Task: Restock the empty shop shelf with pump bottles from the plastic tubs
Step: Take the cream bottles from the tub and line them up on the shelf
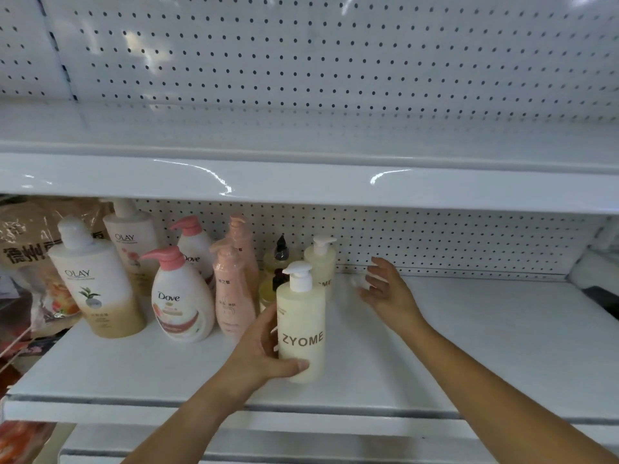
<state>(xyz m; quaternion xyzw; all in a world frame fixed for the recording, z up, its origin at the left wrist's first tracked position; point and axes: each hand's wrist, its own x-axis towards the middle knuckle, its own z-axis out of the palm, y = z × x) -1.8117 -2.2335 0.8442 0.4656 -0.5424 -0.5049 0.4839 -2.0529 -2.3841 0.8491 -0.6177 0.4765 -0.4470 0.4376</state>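
White pegboard (335, 61) backs a white metal shelf (469, 346); upper shelf (301, 185) above it bare in view. Left part of shelf stocked in two rows, upright. Front row from left: Olay bottle (97, 283), cream to tan body, white pump; Dove bottle (182, 299), white with pink pump; pink bottle (232, 293). Behind these: second Olay (130, 242), second Dove (196, 242), second pink bottle (243, 242). Two small yellow bottles with black caps (279, 259) stand one behind the other, right of the pink ones, front one mostly hidden. Rear ZYOME bottle (321, 259), pale yellow with white pump, stands near the pegboard. Front ZYOME bottle (301, 326), same kind, upright on shelf, just in front of the rear one, label facing out. Left hand (264, 349) holds front ZYOME low on its body: thumb across the front near the base, fingers (268, 323) wrapped round the left side. Right hand (388, 289) open, fingers spread wide, holding nothing, hovering over bare shelf just right of the ZYOME pair; blurred. Right half of shelf bare. Packaged goods in bags (30, 249) off the left end. Tubs out of frame.
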